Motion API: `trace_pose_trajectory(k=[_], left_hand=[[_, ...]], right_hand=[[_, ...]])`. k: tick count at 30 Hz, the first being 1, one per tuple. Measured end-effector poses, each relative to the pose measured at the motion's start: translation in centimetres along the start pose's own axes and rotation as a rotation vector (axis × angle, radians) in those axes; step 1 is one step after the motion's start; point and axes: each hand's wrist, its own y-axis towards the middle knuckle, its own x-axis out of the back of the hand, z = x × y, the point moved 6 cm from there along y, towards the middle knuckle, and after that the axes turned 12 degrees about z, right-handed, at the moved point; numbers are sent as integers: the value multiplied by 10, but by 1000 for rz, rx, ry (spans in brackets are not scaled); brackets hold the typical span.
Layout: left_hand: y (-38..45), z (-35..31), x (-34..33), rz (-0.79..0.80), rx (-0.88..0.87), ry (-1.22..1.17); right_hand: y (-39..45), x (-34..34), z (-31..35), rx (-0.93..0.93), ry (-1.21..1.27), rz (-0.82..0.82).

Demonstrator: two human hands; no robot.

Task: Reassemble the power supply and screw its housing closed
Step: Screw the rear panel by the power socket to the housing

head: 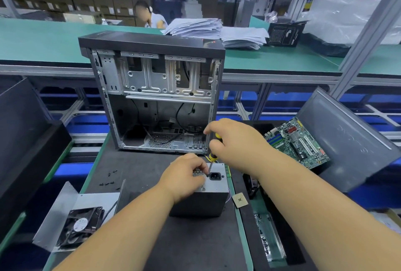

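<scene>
While the grey metal power supply box (204,197) stands on the dark bench mat (173,238) just in front of the open computer case (156,97), both hands work at its top face. Right hand (236,140) — fingers curled round the yellow-and-black handle of a screwdriver (213,158), thumb and forefinger up near the handle's top end; the tool stands nearly upright, slightly tilted, its dark shaft coming down to the box's top face just left of the black power socket (216,176). Left hand (184,177) rests on the box's top-left part, over the honeycomb vent grille (198,171); fingers bent inward, fingertips pinched close around the lower shaft near the tip. Whether a screw sits under the tip — cannot tell, fingers hide it.

Small black loose screws (108,178) lie scattered on the mat to the left, well apart from the box. A black case fan (83,226) lies on a grey sheet-metal panel (65,201) at lower left. A square CPU chip (239,200) lies just right of the box. A green motherboard (297,142) sits tilted in a dark tray on the right, near the right forearm. Stacked white papers (195,28) lie on the green-topped bench behind the case.
</scene>
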Motion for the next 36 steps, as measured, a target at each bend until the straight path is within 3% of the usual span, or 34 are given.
trace_pose_trajectory(k=[6,10,15,20,25,30,36], left_hand=[[-1,0,0,-7,-2,-5],[-1,-1,0,0,-6,14],[-1,0,0,0,4,-4],[-2,-1,0,-2,-4,13],[-3,0,0,1,-5,13],[-3,-2,0,4,-4,28],[-10,-5,-3,-28,-42,61]], right_hand=[[-2,-1,-1,-54,-189,-77],[-1,-2,2,0,-41,-36],[-3,-3,0,-54,-208,-67],[-3,-3,0,-6,9,-32],[-4,2,-1,-88,-211,-40],[-6,0,3,-26,-51,27],[-6,3,-1,-116,-194,10]])
